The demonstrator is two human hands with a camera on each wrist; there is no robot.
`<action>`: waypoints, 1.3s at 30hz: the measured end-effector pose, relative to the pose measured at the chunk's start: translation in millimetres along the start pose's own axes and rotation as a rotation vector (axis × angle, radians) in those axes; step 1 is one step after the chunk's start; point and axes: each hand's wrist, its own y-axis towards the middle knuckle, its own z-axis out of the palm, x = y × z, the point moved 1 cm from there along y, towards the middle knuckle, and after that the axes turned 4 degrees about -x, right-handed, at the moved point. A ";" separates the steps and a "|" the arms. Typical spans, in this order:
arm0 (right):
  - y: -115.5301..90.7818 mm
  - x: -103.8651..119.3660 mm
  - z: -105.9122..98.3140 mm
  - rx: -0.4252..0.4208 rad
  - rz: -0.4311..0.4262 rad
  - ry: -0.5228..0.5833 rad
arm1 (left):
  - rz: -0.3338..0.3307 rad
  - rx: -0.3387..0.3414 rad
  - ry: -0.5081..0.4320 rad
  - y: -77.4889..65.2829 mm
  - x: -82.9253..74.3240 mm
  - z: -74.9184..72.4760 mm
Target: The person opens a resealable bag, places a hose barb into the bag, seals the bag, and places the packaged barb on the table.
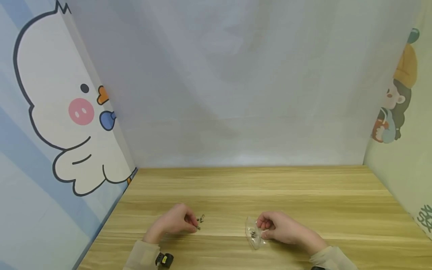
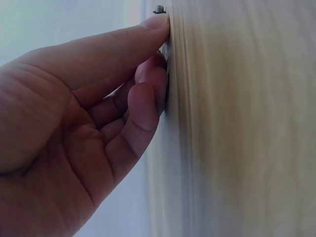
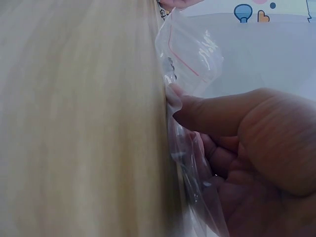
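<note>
Several small metal screws [image 1: 201, 219] lie loose on the wooden table. My left hand [image 1: 173, 220] is right beside them, thumb and curled fingers down at the tabletop. In the left wrist view one screw [image 2: 159, 9] shows just past the thumb tip; whether anything is pinched between the fingertips is hidden. To the right, my right hand [image 1: 281, 228] grips the edge of a clear plastic zip bag [image 1: 250, 224] between thumb and fingers. A few dark screws [image 1: 253, 234] are inside the bag. The right wrist view shows the bag's red seal line [image 3: 182, 60], with the bag close against the table.
The wood-grain table [image 1: 236, 187] reaches back to a pale grey sheet [image 1: 236, 93]. At the left stands a blue wall panel with a white cartoon duck [image 1: 50, 75]; at the right, a pale green panel [image 1: 405, 168] with a cartoon child.
</note>
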 end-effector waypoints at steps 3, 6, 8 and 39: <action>0.0 -0.4 0.3 -0.002 -0.005 -0.012 | 0.007 0.008 0.007 -0.6 -1.5 -1.1; 0.0 -0.3 0.5 -0.004 -0.006 -0.018 | 0.008 0.017 0.004 -1.1 -2.3 -2.5; -0.1 0.3 0.4 -0.006 -0.007 -0.019 | 0.008 0.020 0.004 -1.2 -2.2 -3.5; -2.5 2.2 -1.3 0.000 0.006 0.013 | 0.093 -0.026 -0.004 35.3 -58.4 29.4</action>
